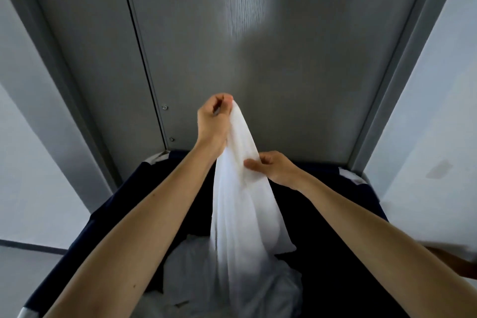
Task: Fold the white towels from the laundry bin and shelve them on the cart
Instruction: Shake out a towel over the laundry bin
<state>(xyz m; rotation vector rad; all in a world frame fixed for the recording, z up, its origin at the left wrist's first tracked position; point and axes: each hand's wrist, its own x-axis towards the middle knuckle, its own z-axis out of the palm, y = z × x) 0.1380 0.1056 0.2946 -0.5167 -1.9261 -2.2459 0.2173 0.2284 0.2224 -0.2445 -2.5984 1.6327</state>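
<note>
In front of me stood a broad grey metal panel (258,46), with a dark vertical seam left of centre and pale walls to either side of it. Below it sat the laundry bin (121,204), its dark navy fabric sides running from the foot of the panel down toward me, with a pale grey corner showing at the lower left. Inside the bin lay a heap of crumpled white towels (185,289), bunched low and toward the near side.

Rising out of that heap was the white towel (240,201) I had hold of, hanging in a long loose column with its lower end trailing into the pile. My left hand (215,121) was the higher one, clenched around the towel's top end, so the cloth draped down from my fist. My right hand (273,166) was lower and just to the right, pinching a fold on the towel's side between thumb and fingers. Both forearms were bare and reached out over the bin.

At the far right edge, another bit of white cloth (449,242) showed, cut off by the frame.
</note>
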